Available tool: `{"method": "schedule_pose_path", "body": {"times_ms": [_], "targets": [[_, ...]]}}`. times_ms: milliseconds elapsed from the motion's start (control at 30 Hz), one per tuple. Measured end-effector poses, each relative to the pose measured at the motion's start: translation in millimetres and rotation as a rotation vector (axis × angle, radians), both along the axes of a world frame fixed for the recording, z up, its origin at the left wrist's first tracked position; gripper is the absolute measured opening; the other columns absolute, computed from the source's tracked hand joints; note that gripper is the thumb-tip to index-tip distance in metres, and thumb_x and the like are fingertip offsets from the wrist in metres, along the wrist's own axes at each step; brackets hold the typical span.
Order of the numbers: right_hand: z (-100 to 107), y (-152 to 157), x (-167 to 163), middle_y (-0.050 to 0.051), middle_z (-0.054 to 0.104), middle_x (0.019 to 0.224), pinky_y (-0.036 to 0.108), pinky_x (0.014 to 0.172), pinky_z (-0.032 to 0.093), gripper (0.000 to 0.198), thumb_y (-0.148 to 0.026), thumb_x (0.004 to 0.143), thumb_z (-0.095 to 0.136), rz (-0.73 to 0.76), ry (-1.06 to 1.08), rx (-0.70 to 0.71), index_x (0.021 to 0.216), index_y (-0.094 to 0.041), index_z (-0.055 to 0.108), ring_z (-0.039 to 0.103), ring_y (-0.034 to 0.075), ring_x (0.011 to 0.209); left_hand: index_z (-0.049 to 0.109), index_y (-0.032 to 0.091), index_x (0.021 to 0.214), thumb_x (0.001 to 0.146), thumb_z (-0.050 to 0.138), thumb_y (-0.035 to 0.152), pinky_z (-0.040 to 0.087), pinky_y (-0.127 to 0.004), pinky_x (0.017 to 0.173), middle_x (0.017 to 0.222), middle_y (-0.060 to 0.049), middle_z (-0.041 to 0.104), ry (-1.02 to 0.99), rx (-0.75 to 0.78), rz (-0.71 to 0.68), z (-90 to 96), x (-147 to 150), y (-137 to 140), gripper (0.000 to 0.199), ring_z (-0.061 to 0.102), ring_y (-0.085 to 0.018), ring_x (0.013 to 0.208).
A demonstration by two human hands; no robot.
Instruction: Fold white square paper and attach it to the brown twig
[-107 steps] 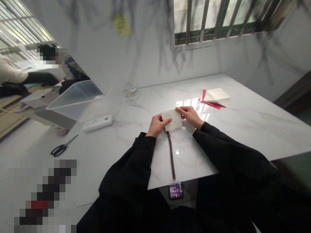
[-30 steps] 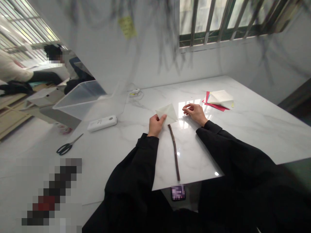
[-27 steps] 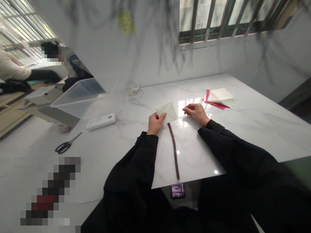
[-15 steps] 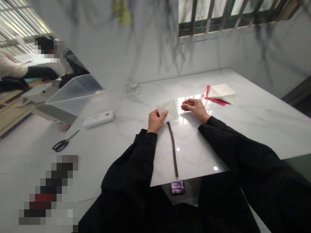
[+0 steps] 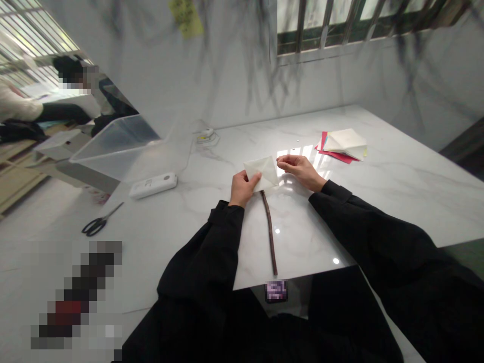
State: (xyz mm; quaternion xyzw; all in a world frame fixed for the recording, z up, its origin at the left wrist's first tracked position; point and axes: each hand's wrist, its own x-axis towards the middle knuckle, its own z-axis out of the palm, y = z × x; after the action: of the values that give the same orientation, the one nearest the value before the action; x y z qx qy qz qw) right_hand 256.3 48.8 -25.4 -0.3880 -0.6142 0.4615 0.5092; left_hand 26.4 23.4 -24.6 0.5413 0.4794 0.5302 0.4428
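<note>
My left hand (image 5: 243, 189) holds a square of cream paper (image 5: 265, 170) with crossing fold creases, thumb on top and fingers beneath. My right hand (image 5: 300, 170) is at the paper's right edge, its thumb and fingertips drawn together in a pinch. Whether those fingertips touch the paper or have anything small between them cannot be made out. A thin brown stick (image 5: 269, 232) lies lengthwise on the white marbled table (image 5: 212, 242), its far end close under the paper.
Beyond my right hand lies a stack of coloured paper (image 5: 346, 143). On the left are black-handled scissors (image 5: 96, 224), a white elongated device (image 5: 153, 185) and a clear plastic bin (image 5: 121, 141). A person (image 5: 81, 85) sits farther left. The table's near edge runs before me.
My right hand has moved slightly left, bringing its pinched fingertips to the paper's right edge. My left hand and the paper have hardly moved.
</note>
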Motion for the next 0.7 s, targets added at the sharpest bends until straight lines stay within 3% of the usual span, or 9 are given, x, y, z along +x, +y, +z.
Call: {"method": "schedule_pose_path", "body": {"times_ms": [167, 233, 433, 700], "targets": [[9.6, -7.7, -5.0, 0.008, 0.076, 0.11, 0.038, 0.102, 0.052, 0.047, -0.068, 0.078, 0.082, 0.056, -0.044, 0.091, 0.086, -0.022, 0.076, 0.067, 0.026, 0.111, 0.08, 0.011, 0.097, 0.067, 0.091, 0.056, 0.06, -0.035, 0.075, 0.096, -0.012, 0.081, 0.001, -0.02, -0.019, 2.4, 0.9, -2.6, 0.055, 0.074, -0.025, 0.083], [11.4, -9.7, -7.3, 0.008, 0.075, 0.108, 0.04, 0.103, 0.052, 0.046, -0.067, 0.079, 0.082, 0.065, -0.077, 0.112, 0.085, -0.022, 0.077, 0.066, 0.027, 0.115, 0.08, 0.011, 0.096, 0.066, 0.091, 0.055, 0.058, -0.034, 0.071, 0.093, -0.012, 0.081, 0.006, -0.032, -0.021, 2.3, 0.8, -3.1, 0.054, 0.073, -0.024, 0.079], [6.6, -9.8, -12.2, 0.009, 0.067, 0.11, 0.033, 0.081, 0.057, 0.04, -0.06, 0.078, 0.085, 0.127, -0.109, 0.095, 0.086, -0.022, 0.08, 0.066, 0.025, 0.105, 0.081, 0.01, 0.097, 0.063, 0.093, 0.059, 0.058, -0.033, 0.071, 0.094, -0.013, 0.082, -0.01, -0.041, -0.04, -0.2, 0.7, -1.9, 0.061, 0.073, -0.024, 0.078], [-2.1, -10.4, -18.9, 0.007, 0.061, 0.103, 0.03, 0.071, 0.055, 0.034, -0.056, 0.081, 0.084, 0.122, -0.129, 0.118, 0.089, -0.023, 0.083, 0.061, 0.021, 0.096, 0.081, 0.01, 0.099, 0.065, 0.092, 0.057, 0.058, -0.034, 0.074, 0.095, -0.012, 0.082, -0.02, -0.04, -0.071, 3.0, 4.5, -6.1, 0.059, 0.073, -0.024, 0.08]]}}
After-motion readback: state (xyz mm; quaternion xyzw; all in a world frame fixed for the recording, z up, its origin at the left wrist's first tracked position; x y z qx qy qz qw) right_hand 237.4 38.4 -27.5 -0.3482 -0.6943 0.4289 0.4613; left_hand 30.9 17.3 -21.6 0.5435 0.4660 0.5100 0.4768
